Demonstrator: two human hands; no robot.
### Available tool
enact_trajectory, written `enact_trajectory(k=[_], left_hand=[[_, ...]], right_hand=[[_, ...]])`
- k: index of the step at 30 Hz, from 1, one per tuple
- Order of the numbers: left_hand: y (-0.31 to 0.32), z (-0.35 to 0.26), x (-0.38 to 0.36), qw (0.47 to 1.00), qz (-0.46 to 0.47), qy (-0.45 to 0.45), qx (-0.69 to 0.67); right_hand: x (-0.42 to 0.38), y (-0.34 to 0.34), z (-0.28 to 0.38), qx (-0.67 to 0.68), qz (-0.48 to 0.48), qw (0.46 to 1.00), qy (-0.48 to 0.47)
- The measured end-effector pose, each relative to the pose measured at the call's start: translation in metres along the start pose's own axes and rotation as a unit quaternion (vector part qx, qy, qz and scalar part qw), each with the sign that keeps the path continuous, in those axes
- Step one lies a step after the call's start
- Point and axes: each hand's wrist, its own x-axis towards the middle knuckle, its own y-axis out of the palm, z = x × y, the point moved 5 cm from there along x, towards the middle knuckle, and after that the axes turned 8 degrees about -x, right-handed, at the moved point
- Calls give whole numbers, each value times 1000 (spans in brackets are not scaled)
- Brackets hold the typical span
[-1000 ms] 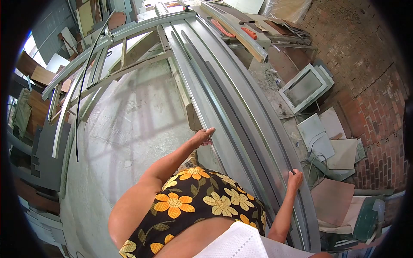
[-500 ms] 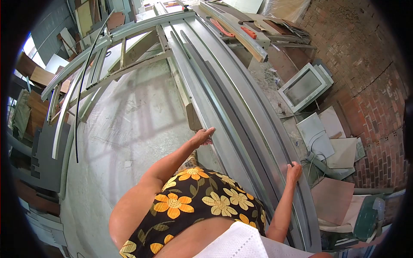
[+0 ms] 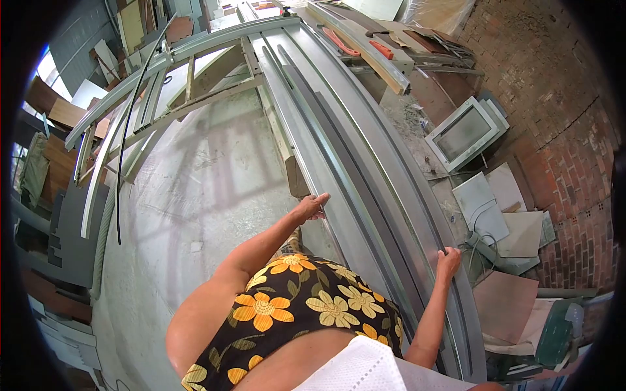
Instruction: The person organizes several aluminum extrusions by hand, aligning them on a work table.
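Note:
A long grey metal panel (image 3: 355, 215) with raised ribs runs from the lower right away to the far frame. My left hand (image 3: 312, 206) is closed round its left edge, thumb on top and fingers curled beneath. Farther right, my right hand (image 3: 448, 262) grips a raised edge near the panel's right side, its fingers bent over. Dark grey strips (image 3: 345, 153) lie lengthwise on the panel between both hands. A wooden beam (image 3: 295, 173) shows under the left edge, just beyond my left hand.
A metal and wood frame (image 3: 189, 104) spans the far left, with a thin black rod (image 3: 134, 111) across it. Orange-handled tools (image 3: 381, 50) lie on a bench at the far right. A white-framed panel (image 3: 462, 133), loose boards (image 3: 481, 205) and a green machine (image 3: 554, 332) stand by the brick wall.
The view has shifted very slightly, so the surroundings sit a little differently. Both hands keep their grip at about the same places on the panel.

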Motion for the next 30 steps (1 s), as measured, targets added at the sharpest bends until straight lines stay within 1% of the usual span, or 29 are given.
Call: enact_trajectory(k=[2,5,11,14,17,20,23,30], left_hand=[[0,0,-1,1000,-8,-4,5],[1,0,-1,1000,-1,5,7],[-1,-1,-3,1000,-11,4,13],[-1,-2,-3,1000,1,0,17],[0,-4,-7,1000,-3,-1,11],[-1,-3,-4,1000,9,-1,15],[-2,0,0,1000,11,-1,14],[-2,-3,-5,1000,2,0,18]], right_hand=[[0,0,0,0,3,1000,-7],[2,5,-10,21,1,998,-62],[8,-2,-10,27,11,997,-68],[9,-1,-10,31,12,998,-56],[12,1,-14,36,22,996,-74],[16,7,-23,108,58,990,-76],[14,2,-16,97,27,991,-83],[17,8,-30,170,58,980,-85]])
